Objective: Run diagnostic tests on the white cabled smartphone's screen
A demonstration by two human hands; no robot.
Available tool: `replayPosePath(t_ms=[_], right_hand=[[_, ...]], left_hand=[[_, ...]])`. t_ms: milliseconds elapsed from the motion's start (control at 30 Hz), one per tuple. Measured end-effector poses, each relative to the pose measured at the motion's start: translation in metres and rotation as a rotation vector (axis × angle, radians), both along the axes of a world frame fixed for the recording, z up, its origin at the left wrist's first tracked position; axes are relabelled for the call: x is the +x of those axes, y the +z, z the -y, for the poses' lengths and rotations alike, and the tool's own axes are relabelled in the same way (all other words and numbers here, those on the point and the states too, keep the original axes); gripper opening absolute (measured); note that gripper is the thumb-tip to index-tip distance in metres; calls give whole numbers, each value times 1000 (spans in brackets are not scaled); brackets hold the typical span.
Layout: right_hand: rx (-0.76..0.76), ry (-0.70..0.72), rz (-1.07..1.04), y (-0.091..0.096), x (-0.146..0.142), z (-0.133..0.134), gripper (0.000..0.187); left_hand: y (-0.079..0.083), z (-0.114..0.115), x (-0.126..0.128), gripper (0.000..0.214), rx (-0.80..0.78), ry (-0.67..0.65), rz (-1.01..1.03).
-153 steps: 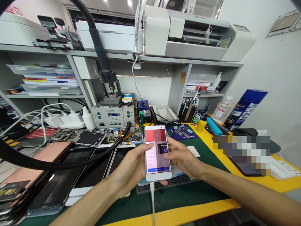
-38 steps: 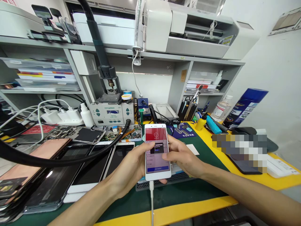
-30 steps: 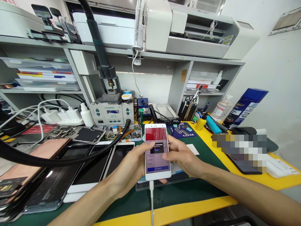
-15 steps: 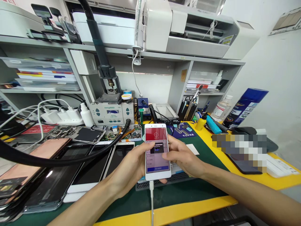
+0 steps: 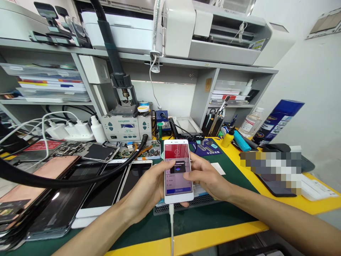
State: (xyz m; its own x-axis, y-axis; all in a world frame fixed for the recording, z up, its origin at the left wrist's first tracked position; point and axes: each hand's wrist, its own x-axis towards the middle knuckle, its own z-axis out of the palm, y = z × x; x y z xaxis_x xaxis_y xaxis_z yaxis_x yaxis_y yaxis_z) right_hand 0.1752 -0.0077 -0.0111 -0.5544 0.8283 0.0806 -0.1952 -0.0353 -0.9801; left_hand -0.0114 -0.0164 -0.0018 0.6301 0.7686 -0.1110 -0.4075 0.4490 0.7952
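Observation:
A white smartphone (image 5: pixel 178 198) is held upright between both hands, its lit screen facing me. The screen has a red top band, a dark pop-up box and a blue bar at the bottom. My left hand (image 5: pixel 154 181) grips the phone's left side, thumb over the screen near the pop-up. My right hand (image 5: pixel 206 177) wraps the right side, with its thumb at the screen's right edge; some of its fingers are hidden behind the phone. A white charging cable (image 5: pixel 172 222) is plugged into the phone's bottom end. Below and behind the phone lies a dark perforated strip (image 5: pixel 204 201).
Several phones and screens (image 5: pixel 64 199) lie at left, crossed by a thick black hose (image 5: pixel 80 183). Behind stands a hot-air station (image 5: pixel 126 128) beside a tray of circuit boards (image 5: pixel 151 151). A yellow bottle (image 5: pixel 227 138) and a blue spray can (image 5: pixel 278 122) stand at right.
A small blue-violet wave pattern in the screen's pop-up box looks larger than before. Both hands and the phone have stayed practically in place.

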Motion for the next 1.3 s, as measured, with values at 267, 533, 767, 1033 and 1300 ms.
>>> replayPosePath(t_ms=[267, 533, 767, 1033, 1300], right_hand=[[-12, 26, 2, 3, 0, 1, 56], [-9, 22, 13, 4, 0, 1, 55], [-5, 17, 16, 3, 0, 1, 56], [-16, 5, 11, 4, -1, 1, 55], [-28, -25, 33, 1, -1, 1, 50]], left_hand=[[0, 0, 0, 39, 34, -9, -17], [-1, 0, 0, 39, 45, -25, -13], [0, 0, 0, 40, 46, -29, -14], [0, 0, 0, 39, 42, -34, 0], [-2, 0, 0, 41, 35, -26, -21]])
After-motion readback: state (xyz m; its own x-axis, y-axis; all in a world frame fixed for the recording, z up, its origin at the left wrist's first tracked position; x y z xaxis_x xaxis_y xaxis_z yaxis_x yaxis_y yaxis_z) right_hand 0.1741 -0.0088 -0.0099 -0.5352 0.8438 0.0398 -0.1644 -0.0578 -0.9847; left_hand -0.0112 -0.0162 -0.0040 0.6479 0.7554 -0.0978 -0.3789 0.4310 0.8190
